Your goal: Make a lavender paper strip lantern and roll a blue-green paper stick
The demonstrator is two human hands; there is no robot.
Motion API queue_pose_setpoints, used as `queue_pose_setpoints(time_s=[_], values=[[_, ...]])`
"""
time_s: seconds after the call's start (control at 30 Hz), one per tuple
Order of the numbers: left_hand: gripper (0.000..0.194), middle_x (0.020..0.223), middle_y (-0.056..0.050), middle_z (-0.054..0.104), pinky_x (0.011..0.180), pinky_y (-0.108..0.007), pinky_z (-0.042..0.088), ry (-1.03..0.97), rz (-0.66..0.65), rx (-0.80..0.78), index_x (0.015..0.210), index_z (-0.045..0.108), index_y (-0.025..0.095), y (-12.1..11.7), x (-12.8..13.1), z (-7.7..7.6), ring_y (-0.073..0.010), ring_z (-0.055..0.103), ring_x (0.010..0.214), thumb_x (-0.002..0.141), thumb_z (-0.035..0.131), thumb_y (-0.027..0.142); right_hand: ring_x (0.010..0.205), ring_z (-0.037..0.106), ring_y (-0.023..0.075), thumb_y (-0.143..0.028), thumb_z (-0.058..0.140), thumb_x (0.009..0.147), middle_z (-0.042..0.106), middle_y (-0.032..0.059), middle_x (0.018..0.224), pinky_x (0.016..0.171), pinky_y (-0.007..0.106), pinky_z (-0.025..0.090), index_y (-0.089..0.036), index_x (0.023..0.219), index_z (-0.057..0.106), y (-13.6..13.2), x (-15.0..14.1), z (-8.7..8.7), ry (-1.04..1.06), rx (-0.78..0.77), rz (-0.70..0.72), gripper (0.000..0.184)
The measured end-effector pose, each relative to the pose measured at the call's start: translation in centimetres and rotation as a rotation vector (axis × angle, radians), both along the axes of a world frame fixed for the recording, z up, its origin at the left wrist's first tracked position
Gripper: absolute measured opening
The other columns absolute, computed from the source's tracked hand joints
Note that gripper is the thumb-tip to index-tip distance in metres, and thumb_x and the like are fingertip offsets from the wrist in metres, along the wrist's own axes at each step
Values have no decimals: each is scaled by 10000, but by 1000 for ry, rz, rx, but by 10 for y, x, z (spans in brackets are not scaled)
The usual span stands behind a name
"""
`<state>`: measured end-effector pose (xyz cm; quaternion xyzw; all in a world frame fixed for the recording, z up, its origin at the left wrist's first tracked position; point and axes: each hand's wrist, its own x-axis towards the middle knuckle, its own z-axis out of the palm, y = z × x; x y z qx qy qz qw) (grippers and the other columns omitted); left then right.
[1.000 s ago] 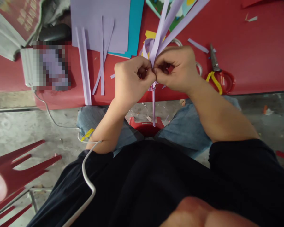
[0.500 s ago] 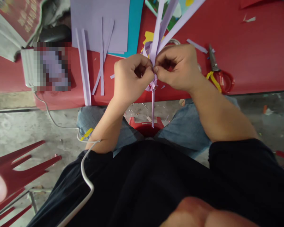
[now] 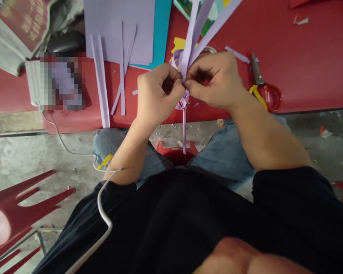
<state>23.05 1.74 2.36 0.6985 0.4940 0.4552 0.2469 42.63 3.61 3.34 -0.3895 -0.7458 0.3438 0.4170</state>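
Thumb and forefinger of my left hand (image 3: 160,91) pinch the middle of a bundle of purple paper strips (image 3: 189,42). From the other side my right hand (image 3: 214,80) pinches the same spot, its fingertips almost meeting the left ones. Long strips fan out upward from the pinch, and one curls into a loop on the left. Below the fingers sits a crumpled, folded purple part (image 3: 183,102), with a thin rolled paper stem (image 3: 184,131) hanging past the table edge. The exact fold between the fingertips is hidden.
Loose purple strips (image 3: 101,83) and purple sheets (image 3: 120,15) over a teal sheet (image 3: 162,34) lie left on the red table (image 3: 303,68). Scissors (image 3: 258,76) with red and yellow handles rest right of my hands. A white cable (image 3: 103,205) crosses my left arm.
Both hands hold the same pinch, with hardly any movement. The upper strips appear shifted very slightly left.
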Motion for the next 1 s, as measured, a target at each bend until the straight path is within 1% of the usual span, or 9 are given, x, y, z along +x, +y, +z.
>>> queue_pose_setpoints(time_s=[0.07,0.17,0.27,0.37,0.57,0.7,0.83,0.93,1.0], values=[[193,718,-2,641,604,-347,470,-13,23,10,756,606,251,-1,1,1,-169,564,635,879,750,218,620,519,174,-237,809,812,653,-15,672,610,373,444,-297,714,683,0,2,0,-21,0,-28,171],[163,752,-2,616,644,-324,475,20,63,-35,802,610,250,-4,1,3,-169,603,705,935,703,271,593,510,176,-247,800,817,651,-23,660,594,381,431,-309,705,689,1,4,1,-35,-29,-87,169],[231,769,-4,565,694,-326,474,24,76,-79,819,580,252,-5,-2,4,-179,627,777,997,687,355,613,523,193,-238,779,816,652,-24,698,597,394,422,-327,705,676,2,5,3,-4,-59,-81,176],[293,755,0,532,701,-339,439,16,79,-92,813,542,247,0,-9,2,-172,559,771,1012,730,352,659,542,225,-241,756,829,637,-15,727,617,413,418,-341,702,646,4,6,4,36,-71,-63,196],[308,778,18,485,734,-359,360,38,163,-128,830,527,220,24,-47,-19,-132,425,767,1059,732,228,761,612,272,-364,750,900,693,13,816,699,457,505,-357,734,665,8,13,3,3,-102,-104,187],[167,870,26,529,735,-355,393,72,249,-102,1021,626,230,32,-72,-33,-121,438,801,1013,767,141,782,602,255,-387,770,935,706,32,832,716,442,498,-345,768,695,8,16,6,23,-92,-53,188],[186,1144,-8,621,872,-382,497,140,65,-102,1236,656,289,19,-66,-24,-157,534,954,1068,724,329,775,602,219,-331,763,966,721,38,855,714,409,468,-309,803,715,3,16,13,3,-97,-8,172],[240,1225,-44,682,953,-423,558,186,-81,-141,1229,682,324,7,-46,-12,-232,630,1135,1041,718,469,768,610,212,-312,753,988,732,40,870,705,397,468,-298,833,722,-2,16,18,-46,-98,21,158],[219,1198,-56,709,949,-436,578,154,-88,-152,1161,697,322,5,-35,-12,-256,673,1150,1029,705,496,769,611,194,-280,743,996,737,35,879,707,378,465,-285,849,720,-3,15,20,-73,-87,16,148]])
